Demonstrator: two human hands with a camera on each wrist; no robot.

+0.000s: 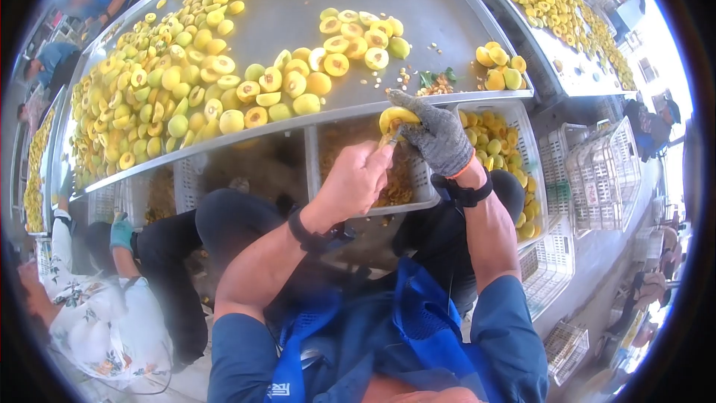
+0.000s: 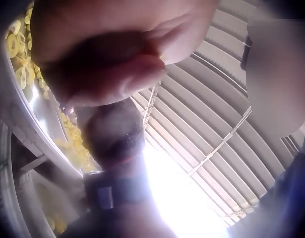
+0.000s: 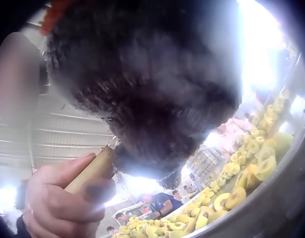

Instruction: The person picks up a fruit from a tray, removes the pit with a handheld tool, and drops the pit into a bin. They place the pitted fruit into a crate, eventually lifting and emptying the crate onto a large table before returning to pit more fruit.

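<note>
My bare left hand (image 1: pixel 353 180) grips a tool whose pale handle (image 3: pixel 91 171) shows in the right wrist view. The tool's metal end meets a yellow fruit (image 1: pixel 398 116) just above the hand. Around that fruit curl the fingers of my right hand (image 1: pixel 435 136), which wears a grey glove. Both hands are close together at the near edge of the metal table (image 1: pixel 276 125). In the left wrist view my left hand (image 2: pixel 127 54) fills the top; in the right wrist view the dark glove (image 3: pixel 152 84) hides the fruit.
Whole and halved fruits (image 1: pixel 171 78) lie across the table, with a small group (image 1: pixel 501 67) at its right corner. Below the edge stand a crate of fruit (image 1: pixel 531 153) and a bin of scraps (image 1: pixel 426 192). A person in a patterned top (image 1: pixel 112 328) sits at left.
</note>
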